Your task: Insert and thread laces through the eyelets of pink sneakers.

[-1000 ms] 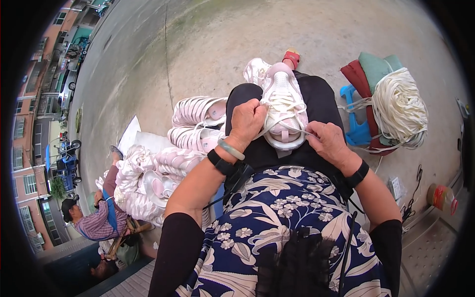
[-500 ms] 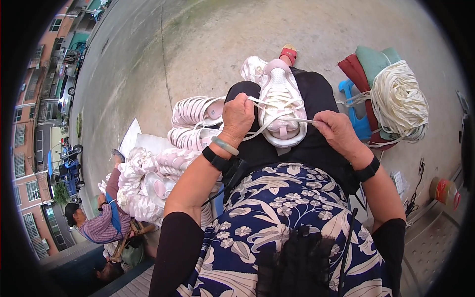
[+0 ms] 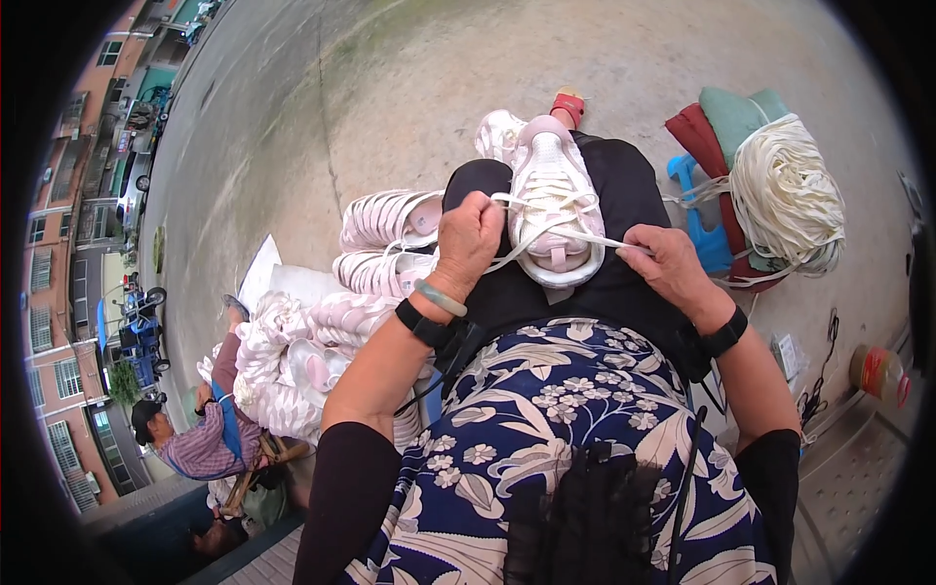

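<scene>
A white and pale pink sneaker (image 3: 554, 168) rests across my lap, its toe pointing away from me and its heel toward my belly. White shoelace (image 3: 597, 237) runs in crossed rows over its tongue. My left hand (image 3: 470, 237) is closed around one lace end, beside the shoe's left side. To the right, my right hand (image 3: 667, 261) pinches the other end between thumb and finger. Both lace ends stretch outward from the shoe, the right one taut. Another pale sneaker (image 3: 497, 135) shows partly behind the toe, near my left knee.
Striped pink-white sneakers (image 3: 380, 220) stand left of my lap, beside a heap of more shoes (image 3: 283, 361). At right, a thick bundle of white laces (image 3: 788, 195) lies over folded cloth on a blue stool (image 3: 704, 229). A jar (image 3: 880, 374) stands lower right. Another person (image 3: 205, 439) sits at far left.
My right hand has shifted very slightly right and down with its lace end. The left hand has barely moved, and the sneaker stays in place.
</scene>
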The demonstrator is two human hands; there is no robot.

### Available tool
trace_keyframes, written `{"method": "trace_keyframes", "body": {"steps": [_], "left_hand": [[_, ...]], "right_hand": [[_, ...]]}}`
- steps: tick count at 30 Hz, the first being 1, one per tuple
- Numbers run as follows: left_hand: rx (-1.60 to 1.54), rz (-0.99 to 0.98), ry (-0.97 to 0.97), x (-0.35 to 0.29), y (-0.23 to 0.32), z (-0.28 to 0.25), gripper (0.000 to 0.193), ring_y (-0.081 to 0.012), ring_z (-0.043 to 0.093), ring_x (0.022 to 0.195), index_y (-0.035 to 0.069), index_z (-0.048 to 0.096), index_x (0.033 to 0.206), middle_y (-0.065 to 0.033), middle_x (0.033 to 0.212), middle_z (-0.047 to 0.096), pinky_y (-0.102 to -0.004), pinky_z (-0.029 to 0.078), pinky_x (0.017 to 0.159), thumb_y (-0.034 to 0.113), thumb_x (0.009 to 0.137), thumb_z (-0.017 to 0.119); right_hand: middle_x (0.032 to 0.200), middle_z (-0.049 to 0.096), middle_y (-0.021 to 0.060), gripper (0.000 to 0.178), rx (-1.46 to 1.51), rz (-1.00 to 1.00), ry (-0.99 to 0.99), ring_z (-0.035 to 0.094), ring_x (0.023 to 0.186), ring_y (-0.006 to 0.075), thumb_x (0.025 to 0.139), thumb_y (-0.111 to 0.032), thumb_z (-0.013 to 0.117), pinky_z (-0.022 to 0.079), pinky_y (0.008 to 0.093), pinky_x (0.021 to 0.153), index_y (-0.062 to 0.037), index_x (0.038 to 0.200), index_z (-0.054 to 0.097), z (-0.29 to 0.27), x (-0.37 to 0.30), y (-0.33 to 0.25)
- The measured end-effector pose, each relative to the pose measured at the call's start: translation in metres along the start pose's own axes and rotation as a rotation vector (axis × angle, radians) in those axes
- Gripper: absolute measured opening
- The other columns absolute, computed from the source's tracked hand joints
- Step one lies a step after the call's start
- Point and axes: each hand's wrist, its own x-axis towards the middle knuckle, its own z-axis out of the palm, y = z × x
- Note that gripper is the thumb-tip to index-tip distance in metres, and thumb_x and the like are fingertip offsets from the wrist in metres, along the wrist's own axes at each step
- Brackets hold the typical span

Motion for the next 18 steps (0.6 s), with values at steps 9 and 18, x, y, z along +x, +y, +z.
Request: {"method": "trace_keyframes", "body": {"steps": [9,18], "left_hand": [[0.195,0.348,-0.24,-0.025,0.006,-0.011,0.02,-0.0257,0.054,0.065,0.004,0.057,0.075,-0.0081,0.067,0.053,-0.034,0.043,0.061,0.018,0.071,0.069],[-0.371,0.07,-0.776,-0.015,0.043,-0.038,0.007,-0.0163,0.056,0.056,0.0,0.061,0.084,-0.0099,0.067,0.06,-0.0251,0.043,0.054,0.006,0.08,0.059]], "right_hand": [[0.065,0.055,0.0121,0.014,-0.039,0.05,-0.015,0.056,0.063,0.0307,0.078,-0.018,0.06,0.042,0.0375,0.056,-0.0045,0.077,0.057,0.004,-0.001,0.011],[0.076,0.056,0.0096,0.007,-0.158,-0.104,0.345,0.056,0.07,0.0282,0.075,-0.01,0.061,0.044,0.0359,0.062,-0.0049,0.079,0.058,-0.006,0.02,0.001]]}}
